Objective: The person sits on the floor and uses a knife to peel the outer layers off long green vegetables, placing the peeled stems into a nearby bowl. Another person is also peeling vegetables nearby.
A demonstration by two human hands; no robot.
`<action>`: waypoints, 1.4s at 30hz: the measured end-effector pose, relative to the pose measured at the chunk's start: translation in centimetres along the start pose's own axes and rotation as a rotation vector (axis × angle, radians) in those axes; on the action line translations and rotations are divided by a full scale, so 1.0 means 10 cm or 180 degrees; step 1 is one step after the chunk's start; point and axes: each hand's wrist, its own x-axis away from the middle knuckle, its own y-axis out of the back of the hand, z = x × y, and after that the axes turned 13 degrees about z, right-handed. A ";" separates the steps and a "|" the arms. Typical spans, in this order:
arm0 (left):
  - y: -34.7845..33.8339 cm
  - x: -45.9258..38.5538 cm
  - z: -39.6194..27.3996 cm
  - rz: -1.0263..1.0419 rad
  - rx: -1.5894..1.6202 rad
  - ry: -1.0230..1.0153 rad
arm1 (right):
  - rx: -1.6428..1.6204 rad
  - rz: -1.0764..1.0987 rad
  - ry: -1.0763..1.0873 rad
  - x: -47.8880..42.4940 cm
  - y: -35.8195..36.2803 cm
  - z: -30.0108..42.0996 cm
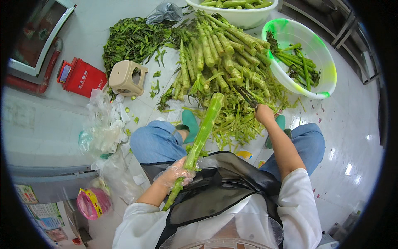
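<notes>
In a clear plastic glove, my left hand [178, 172] grips a thick green celtuce stem [204, 130] near its thin lower end; the stem slants up and away from my lap, with light and darker green patches on its side. My right hand [265, 114], bare, is closed on the handle of a dark knife or peeler [247, 95], whose far part lies over the stems and peelings, apart from the held stem. Beyond both hands spreads a large heap of celtuce stems [224, 49], with a pile of green peelings [238, 124] on its near side.
A pile of leaves [133, 40] lies at the upper left beside a beige plastic stool [126, 77] and a red box [84, 77]. Plastic bags [105, 130] lie left. A white basin of stems [242, 14] stands at the back, a green-and-yellow-marked basin [326, 68] at right.
</notes>
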 end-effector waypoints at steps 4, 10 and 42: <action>-0.06 -0.12 -0.02 -0.0311 -0.0044 -0.0155 | -0.0226 -0.0333 0.0823 0.32 -0.06 0.49; -0.03 -0.06 -0.03 -0.0137 -0.0544 -0.0064 | 0.0642 -0.0495 0.1933 0.62 -0.16 0.82; 0.06 -0.13 -0.17 0.0021 0.0080 -0.0471 | -0.0136 -0.0177 0.0151 -0.07 -0.25 0.03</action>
